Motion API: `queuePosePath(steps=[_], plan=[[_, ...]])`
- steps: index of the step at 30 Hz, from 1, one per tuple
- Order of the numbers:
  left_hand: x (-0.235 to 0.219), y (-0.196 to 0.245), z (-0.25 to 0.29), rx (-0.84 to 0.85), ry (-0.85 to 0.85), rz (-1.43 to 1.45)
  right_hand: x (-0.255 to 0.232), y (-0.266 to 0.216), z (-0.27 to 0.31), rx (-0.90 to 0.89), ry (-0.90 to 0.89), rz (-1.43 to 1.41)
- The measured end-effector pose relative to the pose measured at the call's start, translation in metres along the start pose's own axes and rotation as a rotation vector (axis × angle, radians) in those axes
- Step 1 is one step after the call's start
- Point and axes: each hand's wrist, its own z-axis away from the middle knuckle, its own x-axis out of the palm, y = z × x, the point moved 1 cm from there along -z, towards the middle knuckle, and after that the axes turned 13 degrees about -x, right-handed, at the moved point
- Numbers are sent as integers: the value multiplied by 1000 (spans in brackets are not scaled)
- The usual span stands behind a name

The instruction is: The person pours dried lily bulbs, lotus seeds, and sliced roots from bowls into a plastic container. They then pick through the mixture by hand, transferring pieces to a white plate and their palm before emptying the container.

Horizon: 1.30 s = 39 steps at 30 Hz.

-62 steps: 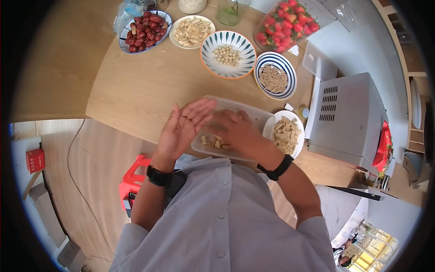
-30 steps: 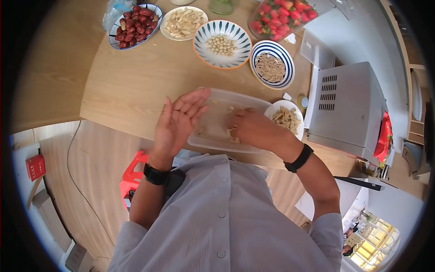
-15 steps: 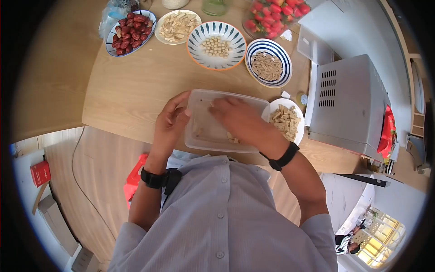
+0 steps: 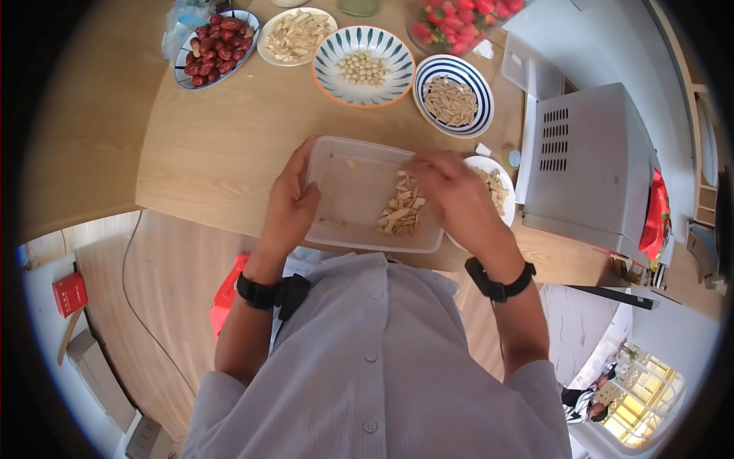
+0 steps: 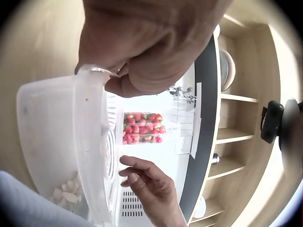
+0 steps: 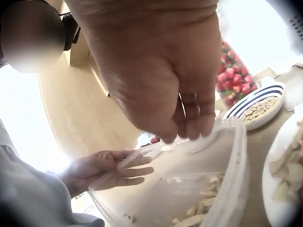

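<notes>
A clear plastic container (image 4: 348, 218) sits near the table's front edge, with pale dried slices (image 4: 401, 206) heaped in its right half. My left hand (image 4: 293, 195) grips the container's left end, thumb over the rim and fingers along the outside wall. Above the container's right end is my right hand (image 4: 465, 205), blurred in the head view. Its fingers are loosely bent, and nothing shows between them in the left wrist view. A white plate (image 4: 505, 200) of similar pieces, partly covered by the right hand, stands just right of the container.
Behind the container stand a plate of red dates (image 4: 222, 50), a plate of pale slices (image 4: 297, 36), a bowl of round pale seeds (image 4: 363, 69) and a blue-striped bowl (image 4: 455, 96). Strawberries (image 4: 459, 23) are at the back. A grey vented appliance (image 4: 581, 168) flanks the right side.
The left hand, earlier palm up beside the container, has closed on its left end. The right hand has moved right from inside the container, and the slices now lie heaped there.
</notes>
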Motion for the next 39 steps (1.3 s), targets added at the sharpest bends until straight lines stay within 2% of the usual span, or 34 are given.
queuePosePath(steps=[2, 5, 8, 11, 13, 14, 16, 17, 19, 21, 24, 26, 28, 29, 30, 32, 35, 38, 39], plan=[[2, 16, 2, 7, -23, 4, -6, -2, 5, 114, 84, 154], [3, 35, 0, 42, -70, -60, 2, 3, 13, 380, 74, 121], [-2, 45, -5, 89, -105, -162, 3, 19, 21, 466, -37, 132], [-7, 57, -13, 62, -139, -164, 20, 39, 33, 285, -141, 167], [-8, 63, -17, 49, -161, -165, 3, 26, 19, 504, -84, -252], [-9, 70, -16, 95, -160, -168, -3, 23, 14, 605, -54, -463], [-12, 82, -6, 180, -146, -173, -4, 26, 23, 664, 57, -568], [-18, 81, -2, 143, -71, -96, -5, 27, 27, 689, 115, -621], [-40, 71, 4, 79, 70, 61, -12, 23, 33, 630, 204, -531], [-78, 10, 5, -8, -180, 493, -14, 20, 39, 607, 254, -466], [-40, -51, 22, -306, -187, 842, -13, 12, 30, 609, 304, -449], [4, -15, 23, -759, -157, 874, -19, -3, 12, 603, 389, -476], [30, -45, 8, -542, -300, 995, -12, -8, 5, 583, 411, -435], [35, -48, 3, -489, -349, 1034, -7, -10, 3, 573, 423, -416], [41, -51, -2, -436, -399, 1073, 0, -9, 2, 491, 451, -346], [45, -41, -18, -458, -468, 1118, 15, -7, 3, 337, 512, -204], [57, -33, -34, -507, -585, 1192, 21, -13, 4, 405, 491, -205], [71, -45, -38, -525, -370, 1202, 16, -22, -2, 428, 470, -157], [73, -44, -38, -497, -360, 1255, 18, -24, -2, 425, 463, -169]])
